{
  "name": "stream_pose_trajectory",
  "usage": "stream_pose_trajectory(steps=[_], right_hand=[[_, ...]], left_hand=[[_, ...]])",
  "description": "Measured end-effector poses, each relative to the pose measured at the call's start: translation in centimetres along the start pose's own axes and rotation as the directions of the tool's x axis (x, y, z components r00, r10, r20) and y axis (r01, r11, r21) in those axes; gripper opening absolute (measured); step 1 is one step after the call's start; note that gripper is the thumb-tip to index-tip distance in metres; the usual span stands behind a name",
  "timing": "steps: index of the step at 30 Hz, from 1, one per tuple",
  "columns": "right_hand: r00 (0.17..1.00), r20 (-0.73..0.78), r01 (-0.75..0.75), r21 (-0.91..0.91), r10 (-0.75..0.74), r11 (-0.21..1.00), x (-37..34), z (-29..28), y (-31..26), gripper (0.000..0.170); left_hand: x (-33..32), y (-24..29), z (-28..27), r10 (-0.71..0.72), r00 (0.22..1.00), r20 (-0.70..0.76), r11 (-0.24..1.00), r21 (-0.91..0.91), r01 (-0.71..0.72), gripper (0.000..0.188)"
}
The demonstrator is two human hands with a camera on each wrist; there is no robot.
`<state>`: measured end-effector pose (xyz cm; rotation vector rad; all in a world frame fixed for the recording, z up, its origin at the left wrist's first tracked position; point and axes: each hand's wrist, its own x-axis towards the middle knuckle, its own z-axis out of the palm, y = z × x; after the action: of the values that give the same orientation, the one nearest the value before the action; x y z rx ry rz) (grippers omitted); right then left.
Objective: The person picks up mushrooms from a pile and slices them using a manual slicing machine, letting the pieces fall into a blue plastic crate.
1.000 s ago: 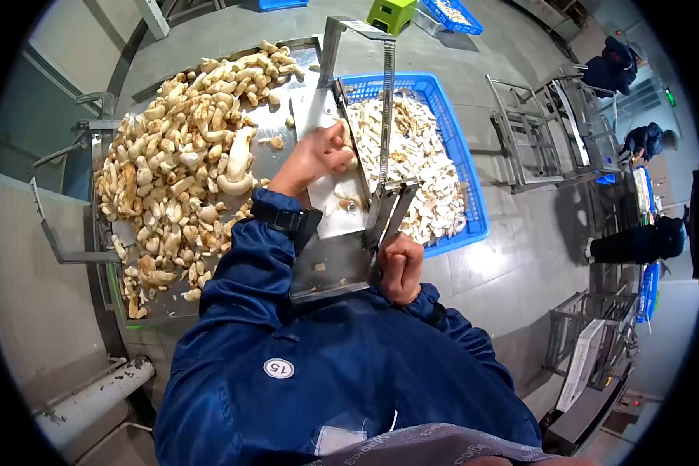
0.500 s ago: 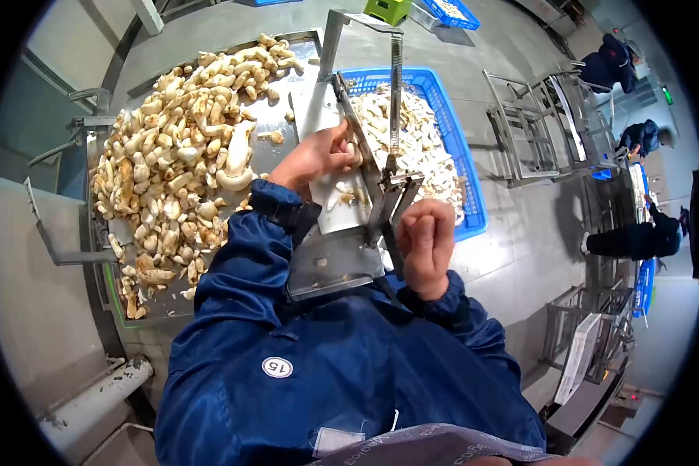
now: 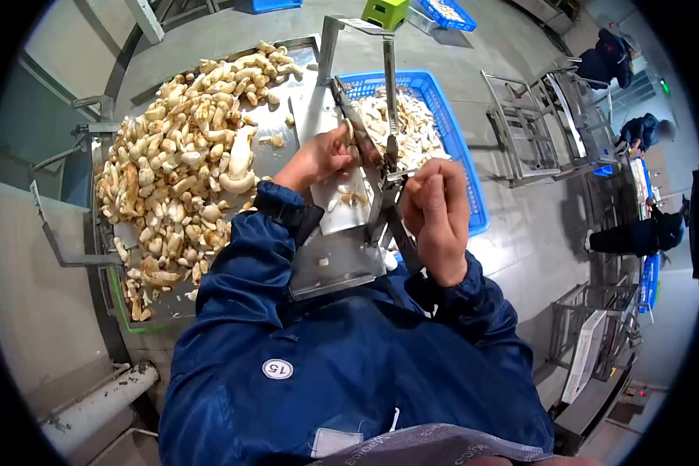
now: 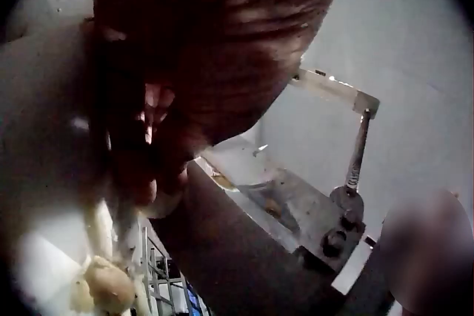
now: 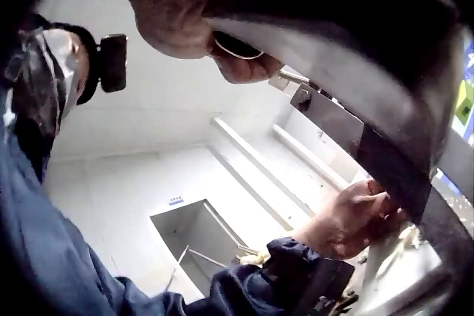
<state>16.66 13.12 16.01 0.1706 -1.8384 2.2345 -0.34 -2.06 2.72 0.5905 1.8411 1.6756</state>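
Note:
My left hand (image 3: 325, 159) lies over the white board (image 3: 312, 113) of a lever cutter, close beside its blade (image 3: 357, 120). In the left wrist view its fingertips pinch a pale mushroom piece (image 4: 167, 203), mostly hidden by the hand. My right hand (image 3: 440, 221) has its fingers curled round the cutter's handle (image 5: 237, 44), right of the blade. Small mushroom scraps (image 3: 349, 196) lie on the board just below the left hand. Above the blade, a spring (image 3: 390, 89) runs up to a metal bracket.
Whole mushrooms (image 3: 182, 155) are heaped on the metal table (image 3: 276, 124) to the left. Beyond the blade, a blue basket (image 3: 460, 147) holds many slices (image 3: 412, 116). A green stool (image 3: 384, 12) stands on the floor ahead. Metal racks (image 3: 520, 124) and several people are at right.
My right hand has risen with the handle, away from my body and slightly right, and the blade has lifted with it. My left hand stays nearly in place on the board.

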Motion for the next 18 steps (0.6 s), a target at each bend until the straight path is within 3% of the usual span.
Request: stream_pose_trajectory(steps=[2,5,6,7,10,14,17,18], right_hand=[[0.993,-0.026,0.112,-0.121,-0.116,0.986,-2.2,-1.1,3.4,0.013],[0.947,-0.011,0.315,-0.167,-0.321,0.935,-6.2,-3.0,10.2,0.015],[0.923,0.023,0.379,-0.226,-0.384,0.897,-7.0,-3.6,12.5,0.016],[0.894,0.062,0.442,-0.282,-0.444,0.851,-7.2,-3.7,13.4,0.018],[0.906,0.057,0.419,-0.267,-0.42,0.868,-7.5,-4.0,13.7,0.017],[0.968,0.055,0.25,-0.211,-0.244,0.945,-6.7,-4.1,10.7,0.016],[0.999,-0.033,0.026,-0.053,-0.028,0.998,-2.0,-0.9,2.5,0.011],[1.0,0.006,-0.007,-0.003,0.007,1.0,-0.9,-0.6,0.9,0.012]], left_hand=[[-0.2,-0.5,0.6,-0.016,0.994,-0.113,0.999,-0.034,0.012,0.072],[0.2,-1.2,0.4,-0.003,0.993,-0.12,0.992,0.126,0.018,0.071],[0.0,-1.0,0.6,0.032,0.994,-0.109,0.999,0.037,-0.028,0.075],[0.0,-0.9,0.6,0.021,0.994,-0.105,0.998,0.06,-0.015,0.075],[-0.5,0.1,0.7,-0.005,0.993,-0.121,0.997,0.081,0.015,0.077],[-0.5,0.6,0.8,0.022,0.991,-0.128,0.993,0.12,-0.007,0.076],[0.1,-0.1,0.7,-0.064,0.982,-0.175,0.997,0.036,0.072,0.076],[1.4,-3.0,0.1,-0.01,0.99,-0.14,0.979,-0.204,-0.018,0.078]])
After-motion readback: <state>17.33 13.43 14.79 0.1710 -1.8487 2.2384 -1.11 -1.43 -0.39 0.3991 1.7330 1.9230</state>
